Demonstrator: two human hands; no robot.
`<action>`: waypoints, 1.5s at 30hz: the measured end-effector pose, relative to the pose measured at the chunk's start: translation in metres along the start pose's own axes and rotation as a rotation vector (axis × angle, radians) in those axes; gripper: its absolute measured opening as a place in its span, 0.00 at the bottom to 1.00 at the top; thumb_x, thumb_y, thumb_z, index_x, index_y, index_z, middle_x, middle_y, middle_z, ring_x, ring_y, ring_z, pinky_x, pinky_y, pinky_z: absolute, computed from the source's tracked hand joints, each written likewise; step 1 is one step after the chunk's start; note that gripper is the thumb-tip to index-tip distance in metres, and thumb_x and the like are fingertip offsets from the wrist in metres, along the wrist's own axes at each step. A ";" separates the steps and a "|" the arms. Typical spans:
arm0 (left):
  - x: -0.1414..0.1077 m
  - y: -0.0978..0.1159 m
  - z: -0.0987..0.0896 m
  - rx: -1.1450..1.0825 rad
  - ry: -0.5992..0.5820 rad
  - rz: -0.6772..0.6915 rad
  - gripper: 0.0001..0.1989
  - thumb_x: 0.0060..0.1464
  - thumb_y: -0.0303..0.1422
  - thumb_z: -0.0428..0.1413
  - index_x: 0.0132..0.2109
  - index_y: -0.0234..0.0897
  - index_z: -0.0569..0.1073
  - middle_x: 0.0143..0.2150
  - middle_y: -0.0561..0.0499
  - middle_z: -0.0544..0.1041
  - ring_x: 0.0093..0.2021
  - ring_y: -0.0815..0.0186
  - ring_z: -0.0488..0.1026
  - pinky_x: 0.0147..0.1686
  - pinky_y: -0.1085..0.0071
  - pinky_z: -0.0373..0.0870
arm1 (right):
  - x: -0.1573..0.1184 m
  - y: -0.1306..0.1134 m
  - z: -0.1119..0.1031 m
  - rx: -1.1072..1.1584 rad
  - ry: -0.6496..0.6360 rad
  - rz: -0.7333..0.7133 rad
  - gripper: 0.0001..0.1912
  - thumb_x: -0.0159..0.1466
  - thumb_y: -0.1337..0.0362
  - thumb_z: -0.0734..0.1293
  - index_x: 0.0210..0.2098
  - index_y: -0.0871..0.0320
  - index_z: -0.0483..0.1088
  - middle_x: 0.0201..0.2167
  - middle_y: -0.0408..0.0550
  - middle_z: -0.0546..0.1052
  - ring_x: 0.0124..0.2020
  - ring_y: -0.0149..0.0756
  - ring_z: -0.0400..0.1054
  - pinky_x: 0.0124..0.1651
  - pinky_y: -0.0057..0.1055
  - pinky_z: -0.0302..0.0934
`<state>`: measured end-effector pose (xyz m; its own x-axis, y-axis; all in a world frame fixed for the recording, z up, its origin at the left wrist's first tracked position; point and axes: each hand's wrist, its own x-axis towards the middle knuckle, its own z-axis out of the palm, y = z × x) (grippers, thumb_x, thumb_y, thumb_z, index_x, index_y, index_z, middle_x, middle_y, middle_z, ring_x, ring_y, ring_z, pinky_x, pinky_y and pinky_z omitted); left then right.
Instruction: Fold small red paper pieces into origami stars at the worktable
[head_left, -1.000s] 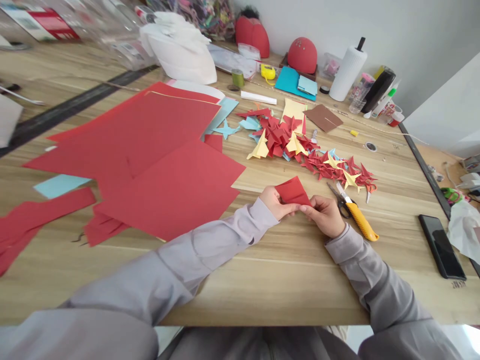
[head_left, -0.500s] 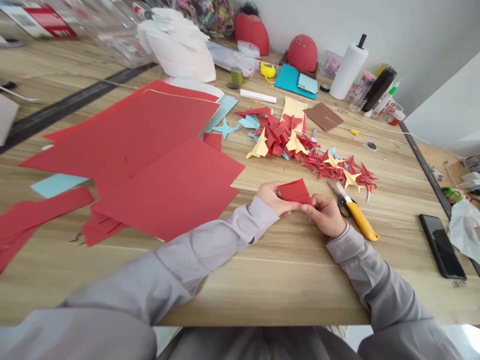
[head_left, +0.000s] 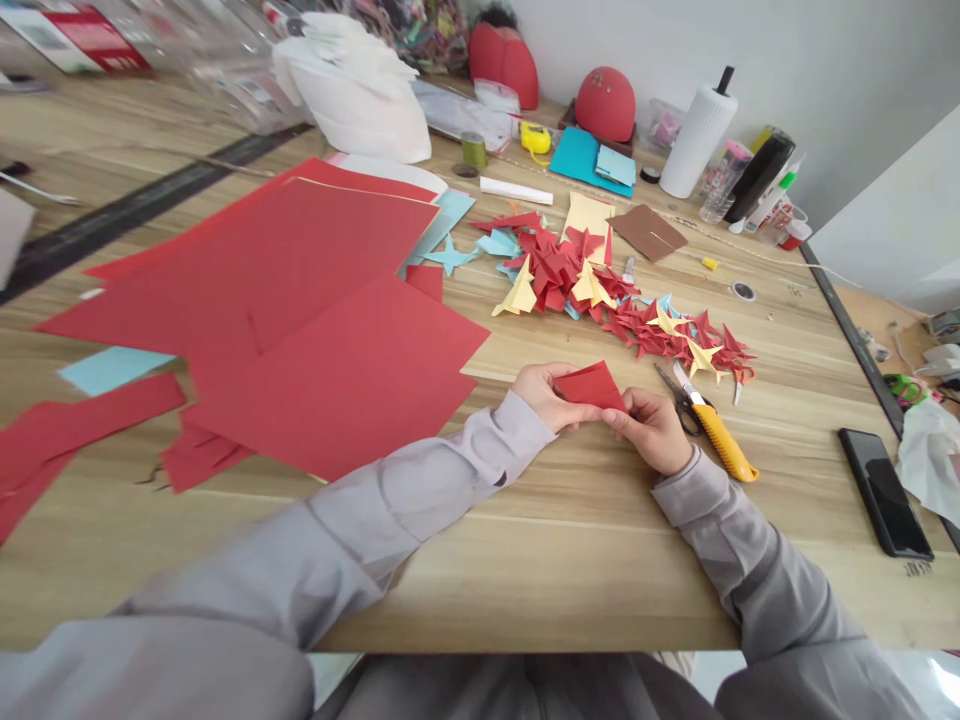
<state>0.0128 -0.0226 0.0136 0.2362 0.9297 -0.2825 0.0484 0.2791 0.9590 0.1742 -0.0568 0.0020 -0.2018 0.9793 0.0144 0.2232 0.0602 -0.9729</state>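
Observation:
A small folded piece of red paper (head_left: 592, 386) is held between both hands, a little above the wooden table. My left hand (head_left: 545, 397) pinches its left and lower edge, thumb in front. At the lower right corner my right hand (head_left: 651, 428) grips it between thumb and fingers. Behind the hands lies a heap of folded red paper stars (head_left: 555, 265), with yellow and light blue ones mixed in. To the right of my right hand rest a yellow utility knife (head_left: 724, 440) and dark-handled scissors (head_left: 681, 400), partly overlapping.
Large red paper sheets (head_left: 337, 370) cover the table's left half. A black phone (head_left: 885, 490) lies at the right. Along the back stand a white bottle (head_left: 699, 142), a yellow tape measure (head_left: 535, 138), blue paper (head_left: 585, 160) and a white bag (head_left: 360, 100). Brown paper (head_left: 646, 232) lies behind the stars.
The upper edge of the red paper has come down slightly, and the line across its face no longer shows. Both hands stay in nearly the same place, still gripping it.

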 end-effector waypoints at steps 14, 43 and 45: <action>0.003 -0.009 0.000 -0.031 -0.156 0.061 0.23 0.27 0.37 0.68 0.33 0.28 0.74 0.17 0.52 0.72 0.13 0.73 0.64 0.12 0.77 0.60 | 0.002 0.002 -0.005 0.000 -0.085 0.032 0.17 0.51 0.52 0.70 0.22 0.59 0.65 0.16 0.39 0.67 0.19 0.26 0.56 0.23 0.25 0.50; 0.011 -0.007 -0.009 -0.251 -0.197 0.102 0.23 0.28 0.37 0.67 0.33 0.29 0.72 0.13 0.55 0.70 0.11 0.72 0.64 0.13 0.76 0.60 | 0.003 0.000 -0.001 0.126 0.127 0.031 0.19 0.52 0.53 0.70 0.18 0.57 0.60 0.13 0.38 0.65 0.16 0.25 0.55 0.22 0.26 0.49; 0.011 -0.007 -0.010 -0.254 -0.196 0.102 0.23 0.30 0.37 0.67 0.34 0.29 0.72 0.13 0.56 0.70 0.11 0.73 0.63 0.13 0.76 0.60 | 0.003 0.000 -0.001 0.134 0.149 0.028 0.19 0.52 0.53 0.70 0.18 0.57 0.60 0.13 0.37 0.65 0.16 0.25 0.55 0.22 0.26 0.49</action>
<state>0.0057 -0.0117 0.0037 0.4104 0.8990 -0.1527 -0.2223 0.2610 0.9394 0.1745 -0.0537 0.0018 -0.0516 0.9986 0.0114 0.0957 0.0163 -0.9953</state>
